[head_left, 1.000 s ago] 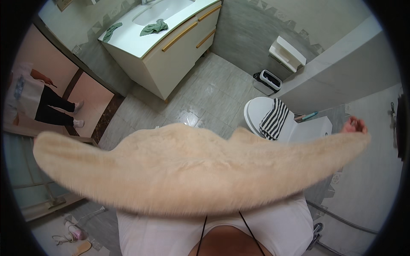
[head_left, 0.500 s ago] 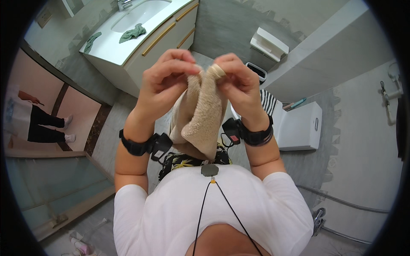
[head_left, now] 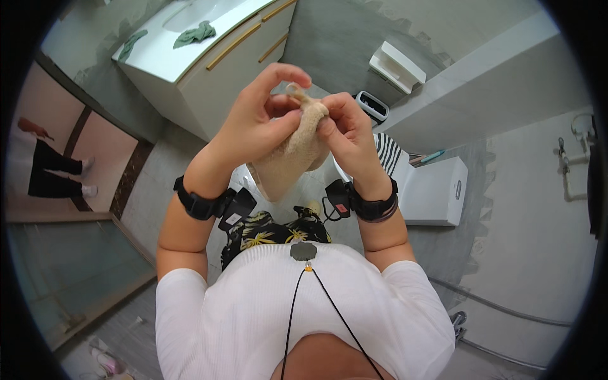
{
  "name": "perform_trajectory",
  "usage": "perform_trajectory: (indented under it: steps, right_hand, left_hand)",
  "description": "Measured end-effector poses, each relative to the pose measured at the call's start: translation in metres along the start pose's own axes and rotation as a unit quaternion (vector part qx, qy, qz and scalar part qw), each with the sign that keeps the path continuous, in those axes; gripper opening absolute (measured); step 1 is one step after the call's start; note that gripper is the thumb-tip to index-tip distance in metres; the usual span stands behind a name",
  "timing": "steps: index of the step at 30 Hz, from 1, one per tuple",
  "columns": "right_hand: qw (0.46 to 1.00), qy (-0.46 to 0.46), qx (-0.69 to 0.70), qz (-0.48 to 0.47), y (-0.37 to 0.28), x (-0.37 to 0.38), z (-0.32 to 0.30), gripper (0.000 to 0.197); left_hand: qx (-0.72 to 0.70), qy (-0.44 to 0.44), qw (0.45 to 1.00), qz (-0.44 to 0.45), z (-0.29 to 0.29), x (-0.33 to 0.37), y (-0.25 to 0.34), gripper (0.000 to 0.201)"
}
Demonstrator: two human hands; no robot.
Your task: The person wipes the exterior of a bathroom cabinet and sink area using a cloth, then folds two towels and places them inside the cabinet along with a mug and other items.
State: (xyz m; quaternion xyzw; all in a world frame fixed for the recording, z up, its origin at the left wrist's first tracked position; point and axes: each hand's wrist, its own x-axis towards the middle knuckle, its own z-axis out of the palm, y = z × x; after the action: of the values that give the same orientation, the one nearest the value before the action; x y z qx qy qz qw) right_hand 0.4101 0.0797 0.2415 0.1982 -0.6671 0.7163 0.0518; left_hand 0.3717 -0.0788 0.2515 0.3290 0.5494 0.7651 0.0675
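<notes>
I hold a beige fluffy towel (head_left: 286, 166) bunched up in front of my chest. My left hand (head_left: 256, 123) pinches its upper edge between thumb and fingers. Opposite it, my right hand (head_left: 345, 130) grips the same top corner, and the two hands almost touch. The folded cloth hangs down between my wrists. Both wrists wear black bands with small devices.
A white vanity (head_left: 190, 60) with a sink and green cloths (head_left: 194, 33) stands at the upper left. A white toilet (head_left: 430, 190) with a striped cloth (head_left: 387, 154) is to the right, a small bin (head_left: 372, 106) behind it. Another person's legs (head_left: 54, 171) show at the left.
The towel was spread wide a second ago. Both hands came together and gathered it into a narrow hanging fold, and now pinch its top corner closer.
</notes>
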Motion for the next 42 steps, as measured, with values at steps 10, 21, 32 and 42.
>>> perform_trajectory:
  steps: [10, 21, 32, 42]
  right_hand:
    - [0.968, 0.228, -0.089, -0.053, 0.049, 0.001, -0.002, 0.008]
    - [0.964, 0.226, -0.110, -0.085, 0.053, 0.000, -0.018, 0.010]
    - [0.988, 0.122, -0.086, 0.043, 0.091, -0.026, 0.002, 0.008]
    - [0.947, 0.317, 0.034, 0.029, 0.120, 0.016, -0.118, 0.011]
  left_hand:
    - [0.429, 0.095, 0.898, 0.023, 0.006, -0.054, -0.075, 0.034]
    - [0.190, -0.072, 0.947, -0.249, -0.004, -0.095, -0.103, 0.045]
    - [0.498, -0.052, 0.770, -0.396, -0.040, -0.126, -0.193, 0.035]
    - [0.226, 0.352, 0.883, -0.215, -0.097, -0.090, -0.071, 0.023]
